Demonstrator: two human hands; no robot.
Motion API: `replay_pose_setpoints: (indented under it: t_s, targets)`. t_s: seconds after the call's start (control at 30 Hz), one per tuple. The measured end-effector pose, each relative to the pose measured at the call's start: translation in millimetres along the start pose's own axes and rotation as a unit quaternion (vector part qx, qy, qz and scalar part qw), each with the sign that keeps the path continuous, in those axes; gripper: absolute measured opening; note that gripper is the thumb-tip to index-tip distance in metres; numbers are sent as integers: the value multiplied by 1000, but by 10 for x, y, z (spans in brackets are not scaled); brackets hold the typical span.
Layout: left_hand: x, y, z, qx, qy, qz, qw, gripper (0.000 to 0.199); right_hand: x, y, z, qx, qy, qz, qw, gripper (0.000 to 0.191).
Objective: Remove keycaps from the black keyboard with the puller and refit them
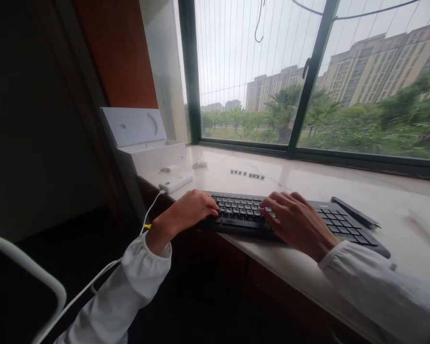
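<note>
A black keyboard (243, 208) lies along the front edge of a pale marble sill. Several sockets in its front key row (245, 218) show without keycaps. My left hand (197, 208) is at the keyboard's left end, thumb and fingertips drawn together in a pinch; what is between them, if anything, is too small to make out. Over the middle of the keys rests my right hand (295, 220), its thumb and index finger apart, fingertips touching the keys. Behind the keyboard, several small keycaps (247, 174) stand in a row on the sill.
On the left are an open white box (146, 155), a white power bank (175, 182) with a white cable (151, 208), and a small clear bag (199, 163). A long dark strip (356, 213) lies behind the number keys. A window (251, 71) borders the sill.
</note>
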State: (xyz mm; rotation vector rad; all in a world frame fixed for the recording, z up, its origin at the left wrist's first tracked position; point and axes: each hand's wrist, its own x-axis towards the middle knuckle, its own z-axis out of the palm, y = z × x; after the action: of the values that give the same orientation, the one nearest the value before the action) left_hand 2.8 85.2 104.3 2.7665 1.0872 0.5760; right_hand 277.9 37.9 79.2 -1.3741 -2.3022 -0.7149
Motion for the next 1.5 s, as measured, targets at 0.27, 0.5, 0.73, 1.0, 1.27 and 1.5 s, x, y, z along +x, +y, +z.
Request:
replay_pose_setpoints:
  t_s: [0.27,0.5,0.73,1.0,1.27,1.5]
  targets:
    - [-84,-49,115,67,37,39,996,13,-46,-294,13,77,16,-85,993,20]
    - [-136,2,142,163,28,63,984,21,-47,-346,31,87,23,-106,990,18]
    - [-141,114,112,236,3,60,970,22,-61,-361,33,100,26,-105,989,18]
    - [-204,79,148,224,29,60,972,25,-52,-367,46,102,25,-105,989,20]
    - [-290,50,272,168,105,44,979,28,74,-451,165,112,52,-113,986,29]
    - [-305,19,328,130,126,13,983,26,277,-541,243,133,43,-139,980,25]
